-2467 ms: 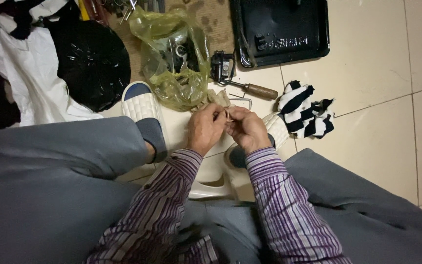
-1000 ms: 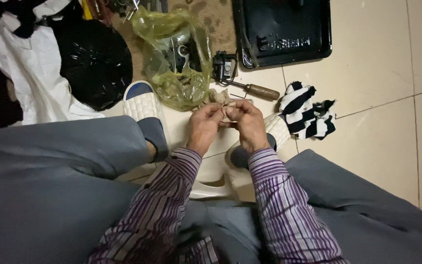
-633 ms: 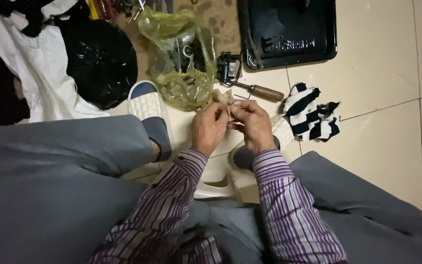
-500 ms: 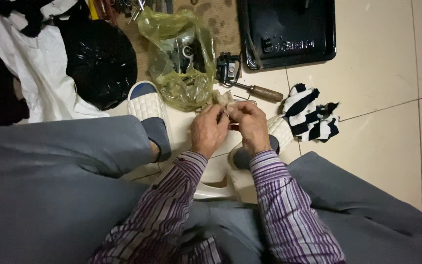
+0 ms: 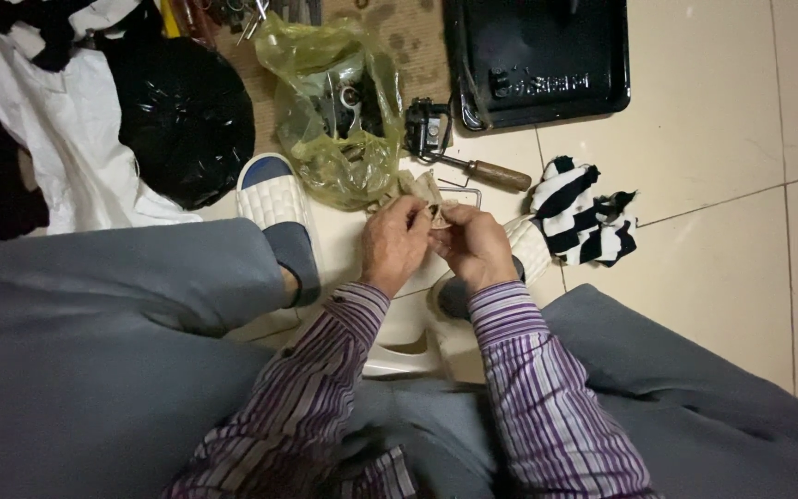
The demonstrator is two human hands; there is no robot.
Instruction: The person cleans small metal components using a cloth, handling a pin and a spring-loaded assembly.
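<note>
The person sits low, and both hands meet above the floor. The left hand and the right hand are closed together on a small beige piece, pinched between the fingertips; what it is cannot be told. The work on it seems in the middle, not finished. The yellow plastic bag of metal parts, the wooden-handled tool and the striped cloth lie untouched nearby.

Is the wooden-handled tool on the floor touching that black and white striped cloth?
Apart. The head view shows a strip of bare tile between the wooden-handled tool and the striped cloth to its right.
</note>
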